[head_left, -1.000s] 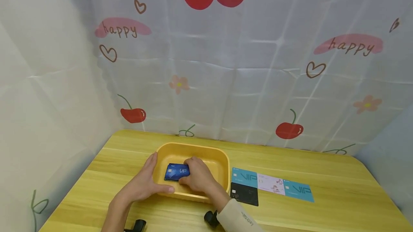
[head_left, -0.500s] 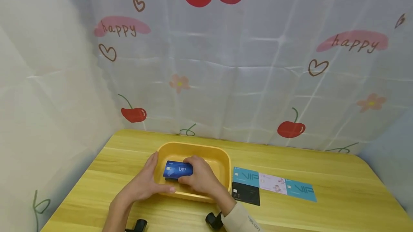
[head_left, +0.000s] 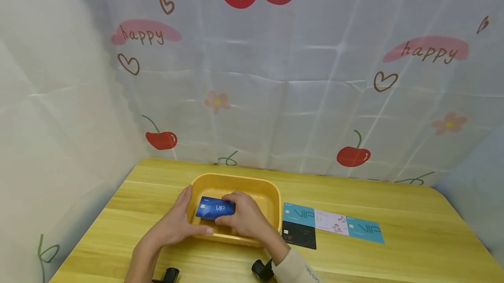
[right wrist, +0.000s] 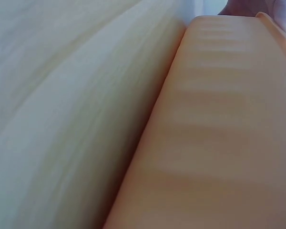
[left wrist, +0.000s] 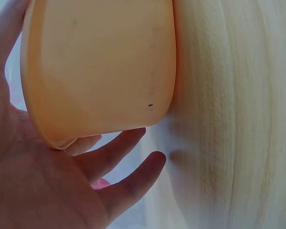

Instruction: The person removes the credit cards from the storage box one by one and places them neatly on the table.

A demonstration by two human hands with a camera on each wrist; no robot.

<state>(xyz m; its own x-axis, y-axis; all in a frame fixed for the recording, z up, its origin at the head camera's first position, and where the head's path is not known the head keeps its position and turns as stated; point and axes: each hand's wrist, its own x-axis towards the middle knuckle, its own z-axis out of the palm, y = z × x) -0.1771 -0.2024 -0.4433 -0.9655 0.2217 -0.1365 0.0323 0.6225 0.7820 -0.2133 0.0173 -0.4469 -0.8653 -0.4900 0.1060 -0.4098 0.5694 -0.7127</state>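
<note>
We see our right hand [head_left: 240,217] pinching a dark-blue VIP card [head_left: 215,208], chip prob. near its left edge, above the yellow tub [head_left: 271,195]; left hand [head_left: 177,226], fingers straight, steadies the rim.

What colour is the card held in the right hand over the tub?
Dark blue with pale "VIP" lettering: the card shows best in the head view.

the tub [head_left: 271,195] sits on the table [head_left: 393,265], toward its left side and near the curtain [head_left: 299,82] behind. a card [head_left: 214,208] is inside the tub, between the left hand [head_left: 177,226] at the tub's left wall and the right hand [head_left: 242,217] reaching in. four more cards [head_left: 332,227] lie on the table just right of the tub.
</note>
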